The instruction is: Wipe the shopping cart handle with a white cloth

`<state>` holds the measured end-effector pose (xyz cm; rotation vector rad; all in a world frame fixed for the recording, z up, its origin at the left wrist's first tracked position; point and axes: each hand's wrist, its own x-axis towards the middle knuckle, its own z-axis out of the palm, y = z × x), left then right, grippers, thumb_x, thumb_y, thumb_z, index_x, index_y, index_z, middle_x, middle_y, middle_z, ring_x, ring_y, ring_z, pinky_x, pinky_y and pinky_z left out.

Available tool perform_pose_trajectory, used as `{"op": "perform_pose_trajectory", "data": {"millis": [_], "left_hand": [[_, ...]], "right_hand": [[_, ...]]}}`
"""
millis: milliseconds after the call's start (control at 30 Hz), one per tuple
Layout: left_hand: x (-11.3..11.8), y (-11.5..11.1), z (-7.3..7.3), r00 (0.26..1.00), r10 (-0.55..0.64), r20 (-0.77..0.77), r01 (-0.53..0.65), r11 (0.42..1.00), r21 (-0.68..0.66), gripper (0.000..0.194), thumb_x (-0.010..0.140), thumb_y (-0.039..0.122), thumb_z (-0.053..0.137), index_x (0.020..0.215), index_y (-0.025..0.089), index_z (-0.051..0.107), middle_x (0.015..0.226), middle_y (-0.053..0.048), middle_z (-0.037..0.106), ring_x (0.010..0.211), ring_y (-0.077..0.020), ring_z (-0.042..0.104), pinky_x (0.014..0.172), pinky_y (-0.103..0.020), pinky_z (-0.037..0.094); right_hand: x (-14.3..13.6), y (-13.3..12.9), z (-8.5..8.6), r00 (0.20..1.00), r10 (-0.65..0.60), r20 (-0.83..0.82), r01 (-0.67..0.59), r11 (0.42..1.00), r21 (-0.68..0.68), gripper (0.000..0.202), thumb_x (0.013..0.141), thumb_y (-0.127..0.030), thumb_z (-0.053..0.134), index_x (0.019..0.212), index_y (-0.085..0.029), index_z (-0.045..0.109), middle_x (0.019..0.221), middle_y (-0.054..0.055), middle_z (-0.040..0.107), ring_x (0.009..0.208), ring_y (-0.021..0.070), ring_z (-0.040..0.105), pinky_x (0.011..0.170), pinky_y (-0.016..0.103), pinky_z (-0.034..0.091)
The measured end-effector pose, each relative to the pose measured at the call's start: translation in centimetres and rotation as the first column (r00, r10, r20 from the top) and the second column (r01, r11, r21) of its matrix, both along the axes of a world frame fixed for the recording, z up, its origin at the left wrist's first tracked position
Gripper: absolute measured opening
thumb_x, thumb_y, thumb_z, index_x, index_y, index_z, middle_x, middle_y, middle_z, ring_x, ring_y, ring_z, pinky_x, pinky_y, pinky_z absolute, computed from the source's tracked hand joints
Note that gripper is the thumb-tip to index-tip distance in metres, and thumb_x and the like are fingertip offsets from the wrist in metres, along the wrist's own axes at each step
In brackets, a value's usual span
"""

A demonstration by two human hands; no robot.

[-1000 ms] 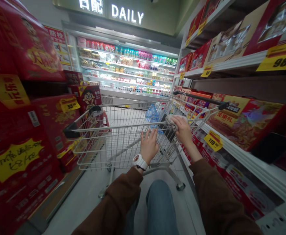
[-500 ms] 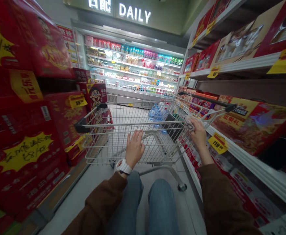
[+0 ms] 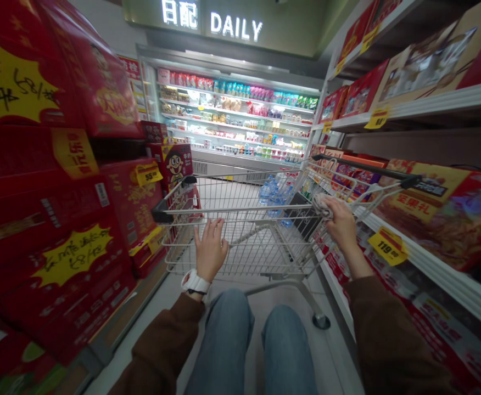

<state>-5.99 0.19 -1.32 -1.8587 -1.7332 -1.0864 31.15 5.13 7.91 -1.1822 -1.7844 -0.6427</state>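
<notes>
A wire shopping cart [image 3: 240, 210] stands sideways before my knees, its dark handle on the right. My right hand [image 3: 341, 222] is closed round a crumpled greyish cloth [image 3: 322, 206], which touches the cart's top rail near the handle end. My left hand [image 3: 211, 249], with a white watch [image 3: 196, 282] on the wrist, is at the near side of the basket below the top rail. Its fingers are spread and nothing is in them. Whether the fingertips touch the wires I cannot tell.
Red gift boxes [image 3: 67, 219] are stacked high on the left. Shelves [image 3: 425, 107] of boxed goods run close along the right. Beyond the cart are wrapped water bottles [image 3: 271, 192] on the floor and a lit refrigerated case [image 3: 240, 164]. A cart wheel [image 3: 320, 321] is near my right knee.
The whole view has shifted, so the scene sits further right. My left hand has moved left along the basket side. My right hand stays with the cloth at the rail's right end.
</notes>
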Motion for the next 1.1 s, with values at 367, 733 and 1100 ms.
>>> {"op": "perform_pose_trajectory", "data": {"millis": [367,733,1100], "left_hand": [[1.0,1.2,0.1,0.999,-0.044,0.016,0.044,0.999,-0.02,0.069,0.076,0.017,0.053,0.144,0.011,0.043,0.146,-0.015,0.051,0.143,-0.0307,0.037,0.12,-0.046,0.028],[1.3,0.9,0.2,0.998,-0.025,0.065,0.027,0.999,-0.037,0.067,0.075,0.017,0.054,0.142,0.016,0.046,0.145,-0.011,0.053,0.142,-0.0279,0.04,0.123,-0.048,0.021],[1.4,0.0,0.2,0.993,-0.101,0.054,0.102,0.995,-0.014,0.061,0.08,0.018,0.051,0.141,0.019,0.049,0.142,-0.008,0.056,0.138,-0.0255,0.045,0.124,-0.047,0.018]], "right_hand": [[-8.3,1.0,-2.0,0.996,0.052,-0.068,-0.054,0.998,-0.022,0.065,0.065,-0.001,0.043,0.124,-0.02,0.063,0.137,0.01,0.061,0.134,0.0262,0.049,0.115,0.053,0.035],[-18.3,-0.2,-2.3,0.961,0.252,0.112,-0.24,0.964,-0.114,0.068,0.069,0.005,0.045,0.131,-0.021,0.059,0.145,0.007,0.055,0.141,0.0247,0.042,0.12,0.049,0.029],[-3.4,2.2,-0.8,0.965,0.253,0.063,-0.242,0.96,-0.143,0.066,0.068,0.0,0.042,0.129,-0.019,0.06,0.142,0.008,0.058,0.138,0.0252,0.046,0.117,0.054,0.03]]}}
